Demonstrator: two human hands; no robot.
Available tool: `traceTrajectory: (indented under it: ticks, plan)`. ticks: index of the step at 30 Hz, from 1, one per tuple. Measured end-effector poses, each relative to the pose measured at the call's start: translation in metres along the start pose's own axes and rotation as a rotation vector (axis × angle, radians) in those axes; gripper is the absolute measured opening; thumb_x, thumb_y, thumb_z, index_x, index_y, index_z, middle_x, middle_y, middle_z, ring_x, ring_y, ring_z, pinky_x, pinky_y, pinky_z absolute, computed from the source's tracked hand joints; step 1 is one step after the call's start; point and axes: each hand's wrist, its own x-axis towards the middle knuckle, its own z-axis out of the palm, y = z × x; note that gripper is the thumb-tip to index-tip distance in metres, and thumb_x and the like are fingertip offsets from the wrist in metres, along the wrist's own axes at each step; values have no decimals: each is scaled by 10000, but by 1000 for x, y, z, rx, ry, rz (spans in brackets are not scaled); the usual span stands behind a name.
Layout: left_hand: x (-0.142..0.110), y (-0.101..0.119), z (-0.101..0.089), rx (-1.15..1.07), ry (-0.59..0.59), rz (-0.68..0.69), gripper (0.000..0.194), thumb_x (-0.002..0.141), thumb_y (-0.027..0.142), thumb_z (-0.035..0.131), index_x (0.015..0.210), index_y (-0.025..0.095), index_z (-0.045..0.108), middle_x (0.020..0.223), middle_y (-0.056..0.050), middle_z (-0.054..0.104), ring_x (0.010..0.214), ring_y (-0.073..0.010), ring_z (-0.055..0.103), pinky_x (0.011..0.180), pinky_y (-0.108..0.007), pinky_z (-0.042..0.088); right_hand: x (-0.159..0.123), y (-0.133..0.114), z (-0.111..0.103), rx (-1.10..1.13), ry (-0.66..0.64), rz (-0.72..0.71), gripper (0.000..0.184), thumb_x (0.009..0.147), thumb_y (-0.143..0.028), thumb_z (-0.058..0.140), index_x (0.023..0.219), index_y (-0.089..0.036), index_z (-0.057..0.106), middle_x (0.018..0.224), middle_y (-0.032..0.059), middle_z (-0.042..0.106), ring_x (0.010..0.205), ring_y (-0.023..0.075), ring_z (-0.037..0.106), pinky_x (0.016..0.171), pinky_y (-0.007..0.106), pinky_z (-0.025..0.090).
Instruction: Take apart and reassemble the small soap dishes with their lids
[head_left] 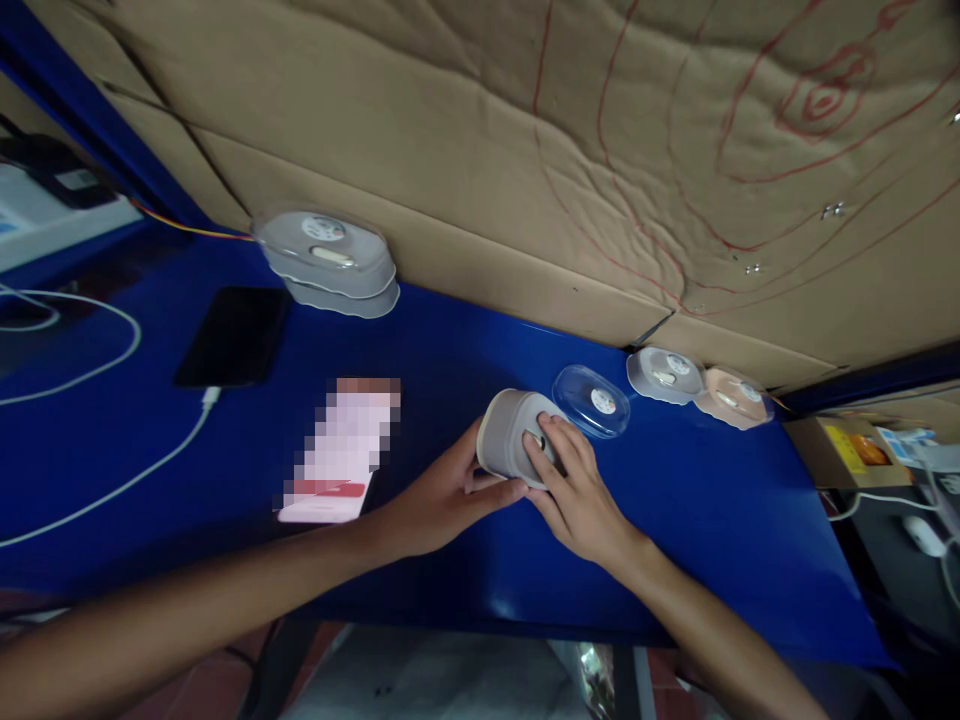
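A small grey oval plastic container (501, 432) is held tilted above the blue table, between both of my hands. My left hand (480, 490) grips it from its left and lower side, the thumb lying along the bottom edge. Over its top and right side curl the fingers of my right hand (571, 478). A small pale piece (537, 441) with a dark spot shows at those fingertips; what it is I cannot make out. Just beyond my right hand, a clear oval lid (581, 398) with a round white sticker lies flat.
Two stacked grey oval containers (337, 285) stand at the back left against a cardboard wall (420, 130). Further right are a grey container (656, 372) and a peach one (731, 395). A lit phone (341, 450), a dark phone (236, 335) and its white cable (161, 480) lie left.
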Motion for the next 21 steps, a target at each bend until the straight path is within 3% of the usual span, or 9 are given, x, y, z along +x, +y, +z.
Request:
traceTrajectory:
  ticks: [3, 5, 7, 9, 13, 16, 19, 21]
  plan:
    - [0, 1, 1, -16, -11, 8, 714, 936, 334, 765, 1568, 324, 433, 1612, -93, 517, 1498, -337, 471, 1222, -506, 413, 0, 8, -6, 9, 2, -45, 704, 1092, -534, 391, 1698, -265, 154, 1740, 162, 227, 1591, 362, 272, 1233, 619, 344]
    - [1, 3, -1, -11, 37, -24, 711, 940, 366, 761, 1572, 321, 439, 1597, -87, 541, 1488, -339, 484, 1239, -512, 392, -1, 22, -13, 22, 74, -9, 692, 1087, -603, 310, 1690, -282, 198, 1699, 151, 342, 1555, 350, 360, 1215, 606, 371]
    - [1, 6, -3, -11, 90, -77, 706, 946, 403, 750, 1576, 329, 440, 1598, -77, 546, 1491, -346, 481, 1240, -526, 395, -3, 41, -19, -21, 175, 129, 661, 1096, -572, 324, 1685, -296, 207, 1636, 140, 456, 1512, 335, 437, 1206, 602, 378]
    - [2, 8, -5, -30, 109, -126, 704, 944, 421, 748, 1575, 342, 444, 1602, -68, 544, 1491, -355, 480, 1213, -541, 435, -6, 63, -22, -104, 211, 287, 724, 1074, -555, 445, 1689, -277, 185, 1627, 156, 469, 1511, 350, 437, 1207, 621, 364]
    - [3, 11, -5, -138, 105, -157, 723, 957, 401, 722, 1604, 357, 401, 1616, -66, 529, 1489, -361, 486, 1184, -552, 477, -11, 93, -14, -145, 106, 444, 831, 996, -625, 584, 1667, -245, 275, 1676, 182, 385, 1551, 390, 361, 1214, 680, 326]
    - [4, 13, -3, -230, 119, -154, 661, 1030, 458, 588, 1635, 354, 343, 1624, -76, 517, 1471, -356, 514, 1192, -568, 467, -12, 89, -5, 43, 166, 510, 705, 1041, -603, 506, 1629, -244, 356, 1672, 160, 398, 1556, 347, 365, 1245, 634, 326]
    - [6, 13, -2, -281, 123, -126, 624, 1066, 499, 490, 1649, 367, 309, 1667, -61, 458, 1474, -346, 513, 1211, -572, 445, -10, 63, 3, 342, 270, 522, 621, 1113, -538, 306, 1661, -253, 246, 1693, 126, 368, 1552, 281, 392, 1253, 536, 379]
    - [6, 11, -2, -297, 109, -107, 622, 1069, 500, 485, 1650, 377, 302, 1686, -49, 429, 1481, -344, 505, 1226, -575, 425, -8, 43, 7, 464, 258, 460, 621, 1121, -528, 232, 1681, -269, 159, 1722, 109, 314, 1564, 266, 376, 1248, 519, 401]
